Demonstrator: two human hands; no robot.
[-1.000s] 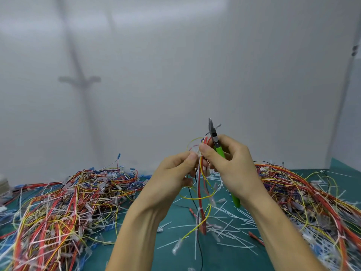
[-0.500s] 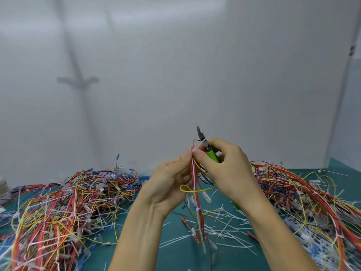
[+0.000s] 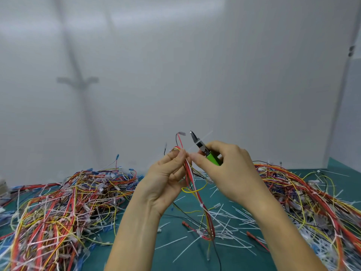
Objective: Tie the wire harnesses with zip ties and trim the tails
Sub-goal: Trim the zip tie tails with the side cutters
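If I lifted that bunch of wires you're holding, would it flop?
Probably floppy: the wire harness droops from the left hand down to the table. Likely light, since fingertips alone pinch it. Its zip tie should keep it bunched.

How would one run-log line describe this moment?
left hand: holds wire harness | right hand: holds green cutters | zip tie tail: untrimmed | table: cut tails scattered

This is looking like a wire-harness assembly workshop: a left heap of coloured wire harnesses point(image 3: 64, 202) and a right heap point(image 3: 312, 192) are sprawling on a green bench mat point(image 3: 240, 261), cut zip-tie tails point(image 3: 228, 217) are lying strewn between them, and a plain white partition point(image 3: 175, 75) is closing the far side
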